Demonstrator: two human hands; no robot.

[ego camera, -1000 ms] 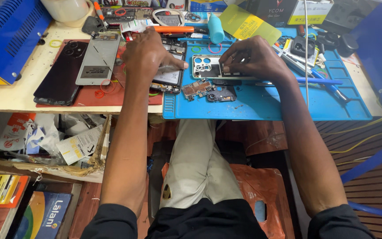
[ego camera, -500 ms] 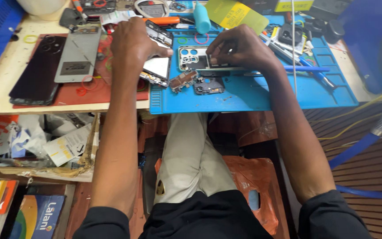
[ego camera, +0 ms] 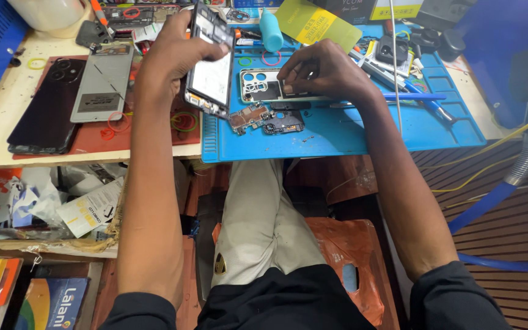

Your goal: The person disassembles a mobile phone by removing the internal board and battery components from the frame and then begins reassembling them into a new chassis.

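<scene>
Two hands are engaged. An opened phone chassis [ego camera: 210, 64] is gripped upright by the left hand [ego camera: 172, 52], fingers curled around its edges, exposing the interior. The right hand [ego camera: 322, 70] fingertips are pressed together on a white frame [ego camera: 264, 85] lying on the blue mat [ego camera: 349, 131], steadying it.

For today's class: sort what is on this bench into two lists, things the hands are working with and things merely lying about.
In use:
left hand lifting the opened phone body
right hand on the white phone frame
circuit board close by, on the blue mat

Lying about:
dark phone
grey back panel
teal bottle
yellow sheet
</scene>
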